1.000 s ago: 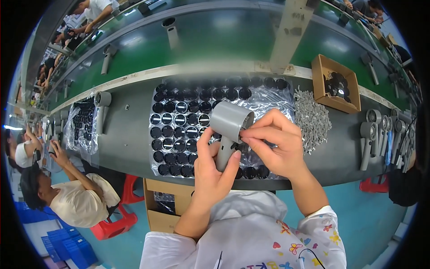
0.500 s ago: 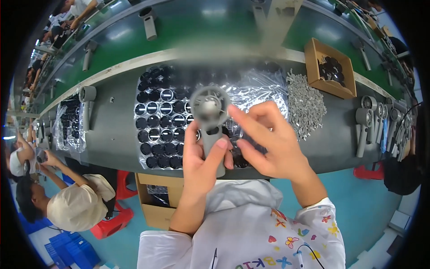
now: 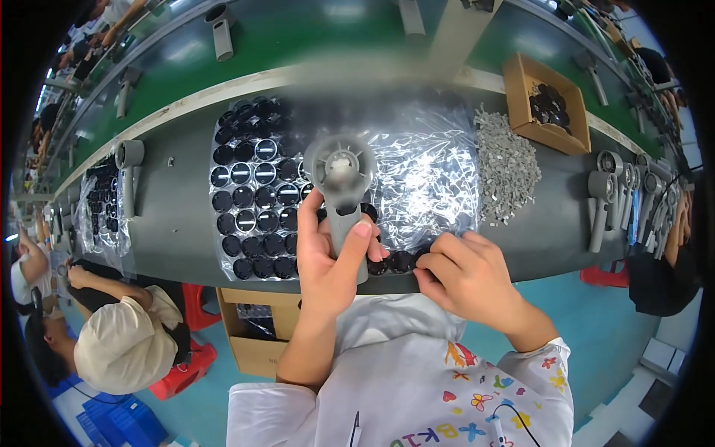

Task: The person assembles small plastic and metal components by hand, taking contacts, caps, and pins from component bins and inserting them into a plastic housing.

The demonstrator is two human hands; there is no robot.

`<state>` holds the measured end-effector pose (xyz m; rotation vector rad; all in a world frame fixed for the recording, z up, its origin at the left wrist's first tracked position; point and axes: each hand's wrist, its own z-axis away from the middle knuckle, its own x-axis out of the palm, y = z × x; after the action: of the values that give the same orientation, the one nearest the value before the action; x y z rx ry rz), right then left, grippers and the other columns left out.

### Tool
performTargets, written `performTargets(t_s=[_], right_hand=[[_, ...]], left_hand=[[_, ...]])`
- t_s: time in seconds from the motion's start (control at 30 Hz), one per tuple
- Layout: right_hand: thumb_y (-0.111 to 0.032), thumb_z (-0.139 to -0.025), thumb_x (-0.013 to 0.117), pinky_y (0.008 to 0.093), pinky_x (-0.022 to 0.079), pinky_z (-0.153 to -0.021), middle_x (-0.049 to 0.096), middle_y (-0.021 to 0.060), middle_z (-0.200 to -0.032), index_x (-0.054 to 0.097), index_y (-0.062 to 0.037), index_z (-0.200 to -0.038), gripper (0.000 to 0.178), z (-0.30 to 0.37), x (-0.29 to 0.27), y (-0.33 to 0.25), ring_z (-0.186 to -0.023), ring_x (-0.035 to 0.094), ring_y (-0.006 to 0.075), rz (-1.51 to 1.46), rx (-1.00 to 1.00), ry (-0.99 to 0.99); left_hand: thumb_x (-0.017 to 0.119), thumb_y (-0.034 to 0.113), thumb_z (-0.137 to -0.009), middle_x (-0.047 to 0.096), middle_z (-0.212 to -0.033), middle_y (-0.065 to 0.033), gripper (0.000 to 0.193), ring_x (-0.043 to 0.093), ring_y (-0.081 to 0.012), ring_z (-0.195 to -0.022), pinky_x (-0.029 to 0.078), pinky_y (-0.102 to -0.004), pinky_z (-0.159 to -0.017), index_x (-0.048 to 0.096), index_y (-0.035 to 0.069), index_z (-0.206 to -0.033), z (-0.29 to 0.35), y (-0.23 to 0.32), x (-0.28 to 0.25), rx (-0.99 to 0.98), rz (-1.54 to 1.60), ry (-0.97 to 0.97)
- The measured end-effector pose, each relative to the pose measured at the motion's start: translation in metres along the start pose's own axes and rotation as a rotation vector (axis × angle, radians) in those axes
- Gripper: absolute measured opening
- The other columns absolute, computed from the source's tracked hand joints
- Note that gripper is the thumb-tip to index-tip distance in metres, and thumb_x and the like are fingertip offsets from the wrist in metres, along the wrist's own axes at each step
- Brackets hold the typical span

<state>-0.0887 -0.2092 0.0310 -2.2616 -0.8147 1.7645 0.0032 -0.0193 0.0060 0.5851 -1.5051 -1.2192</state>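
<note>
My left hand grips the handle of a grey handheld fan body, held upright with its round head facing me. My right hand is lower right of it, fingers pinching at a small black round cap on the near edge of a clear plastic tray. Rows of black round caps fill the tray's left part, just left of the fan body.
A pile of small grey parts lies right of the tray. A cardboard box with black parts sits beyond it. Several grey fan bodies lie at far right. A seated person in a cap works at lower left.
The fan body turned from lying sideways to upright, head facing me. My right hand left its head and dropped to the black caps at the tray's near edge.
</note>
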Motion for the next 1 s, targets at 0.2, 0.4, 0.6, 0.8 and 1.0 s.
performTargets(t_s=[0.2,0.4,0.6,0.8,1.0], right_hand=[[-0.010,-0.069,0.081,0.0341,0.044,-0.056,0.058,0.0018,-0.078,0.069,-0.0093,-0.080,0.017,0.001,-0.002,0.002,-0.057,0.055,0.0215,-0.006,0.043,-0.051],[-0.008,-0.080,0.077,0.0298,0.046,-0.060,0.055,0.0048,-0.082,0.062,-0.0047,-0.078,0.016,0.002,-0.033,0.009,-0.063,0.056,0.0160,-0.584,0.315,-0.045],[-0.023,-0.098,0.057,0.0352,0.059,-0.064,0.059,0.0234,-0.114,0.050,-0.0010,-0.091,0.024,-0.020,-0.034,0.035,-0.082,0.068,0.0268,-1.383,0.525,0.142],[-0.026,-0.105,0.044,0.0403,0.060,-0.061,0.069,0.0288,-0.105,0.052,-0.0026,-0.110,0.026,-0.053,-0.029,0.044,-0.074,0.072,0.0330,-1.872,0.558,0.092],[-0.026,-0.106,0.045,0.0354,0.062,-0.066,0.070,0.0241,-0.111,0.055,-0.0023,-0.127,0.034,-0.069,-0.010,0.048,-0.080,0.073,0.0260,-1.904,0.649,0.130]], left_hand=[[0.059,0.004,-0.102,0.062,-0.095,-0.0136,0.060,0.063,-0.0143,-0.072,0.059,-0.0340,-0.070,0.024,-0.003,-0.150,0.001,0.000,-0.002,-0.002,-0.001,-0.003],[0.060,0.004,-0.101,0.063,-0.094,-0.0137,0.059,0.063,-0.0148,-0.072,0.059,-0.0340,-0.069,0.025,-0.004,-0.149,0.000,-0.001,-0.004,0.010,0.002,-0.022],[0.060,0.002,-0.100,0.063,-0.093,-0.0145,0.059,0.064,-0.0160,-0.071,0.059,-0.0347,-0.068,0.025,-0.004,-0.148,0.000,0.000,-0.001,0.024,-0.012,0.003],[0.062,-0.006,-0.093,0.068,-0.105,-0.0227,0.055,0.071,-0.0228,-0.068,0.062,-0.0371,-0.065,0.030,-0.003,-0.138,0.000,0.003,-0.004,-0.030,0.049,0.021],[0.063,-0.003,-0.092,0.059,-0.126,-0.0249,0.055,0.075,-0.0317,-0.083,0.067,-0.0396,-0.066,0.029,-0.003,-0.135,0.004,0.012,-0.005,-0.067,0.064,-0.031]])
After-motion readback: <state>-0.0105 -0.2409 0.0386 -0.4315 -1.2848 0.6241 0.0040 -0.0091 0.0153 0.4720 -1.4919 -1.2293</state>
